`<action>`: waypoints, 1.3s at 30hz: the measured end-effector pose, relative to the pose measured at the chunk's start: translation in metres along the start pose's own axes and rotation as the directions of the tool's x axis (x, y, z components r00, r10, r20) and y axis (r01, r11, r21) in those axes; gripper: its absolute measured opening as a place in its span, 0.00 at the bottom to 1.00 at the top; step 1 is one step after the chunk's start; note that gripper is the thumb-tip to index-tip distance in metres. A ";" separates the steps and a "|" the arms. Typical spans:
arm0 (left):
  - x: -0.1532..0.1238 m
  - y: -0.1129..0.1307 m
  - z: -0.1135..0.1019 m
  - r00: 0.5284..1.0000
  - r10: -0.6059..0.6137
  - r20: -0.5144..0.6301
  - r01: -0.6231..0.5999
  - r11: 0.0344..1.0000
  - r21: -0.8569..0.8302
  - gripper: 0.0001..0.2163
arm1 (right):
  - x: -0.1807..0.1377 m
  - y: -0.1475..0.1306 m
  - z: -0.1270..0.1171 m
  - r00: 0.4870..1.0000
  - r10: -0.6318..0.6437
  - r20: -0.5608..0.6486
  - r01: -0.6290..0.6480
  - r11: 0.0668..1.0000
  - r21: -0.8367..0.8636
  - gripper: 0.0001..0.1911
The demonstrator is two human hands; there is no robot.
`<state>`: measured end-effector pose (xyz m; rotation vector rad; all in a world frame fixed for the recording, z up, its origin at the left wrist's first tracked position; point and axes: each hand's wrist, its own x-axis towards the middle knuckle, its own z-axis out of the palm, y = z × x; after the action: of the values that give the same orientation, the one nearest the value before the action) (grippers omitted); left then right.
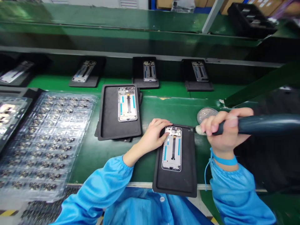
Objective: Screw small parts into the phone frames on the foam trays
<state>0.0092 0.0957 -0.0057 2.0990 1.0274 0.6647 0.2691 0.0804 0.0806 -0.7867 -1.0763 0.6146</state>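
Observation:
My left hand [153,134] lies flat with fingers stretched on the top left corner of a phone frame [172,150], which rests in a black tray [175,181] at the bench's near edge. My right hand [222,129] is wrapped round a dark electric screwdriver [257,123]; its tip points left toward the phone frame's top right corner. A blue wrist strap circles my right wrist.
A second phone frame [127,103] sits on stacked black trays [110,115] behind. Clear blister trays of small parts [49,137] fill the left. A round metal dish [206,114] lies behind my right hand. Three more trays with frames [149,71] sit on the conveyor.

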 end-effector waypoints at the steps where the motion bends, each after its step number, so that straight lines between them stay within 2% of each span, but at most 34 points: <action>1: 0.000 0.000 0.000 1.000 0.001 -0.003 -0.001 1.000 -0.016 0.21 | -0.004 0.002 0.012 0.999 0.011 0.045 -0.012 1.000 0.024 0.24; 4: 0.000 0.003 0.003 1.000 0.001 -0.005 -0.001 0.998 -0.055 0.21 | -0.015 0.012 0.037 0.990 0.073 0.117 -0.078 0.996 0.041 0.25; 7: 0.000 0.007 0.007 1.000 -0.023 0.003 0.023 0.998 -0.063 0.19 | -0.018 0.021 0.045 0.983 0.133 0.130 -0.136 0.991 0.016 0.30; 16: 0.002 0.016 0.012 0.998 -0.066 0.015 0.067 0.996 -0.067 0.18 | -0.015 0.018 0.045 0.988 0.134 0.079 -0.136 0.990 0.021 0.30; 24: 0.006 0.019 0.018 0.994 -0.103 -0.030 0.100 0.991 -0.089 0.03 | -0.020 0.010 0.048 0.984 0.155 0.086 -0.162 0.984 0.076 0.31; 39: 0.007 0.013 0.021 0.995 -0.066 -0.074 0.056 0.991 -0.120 0.04 | -0.020 0.015 0.047 0.986 0.080 0.146 -0.098 0.988 0.118 0.25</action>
<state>0.0333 0.0883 -0.0081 1.9456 1.0646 0.7631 0.2168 0.0862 0.0700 -0.6928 -1.1244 0.8160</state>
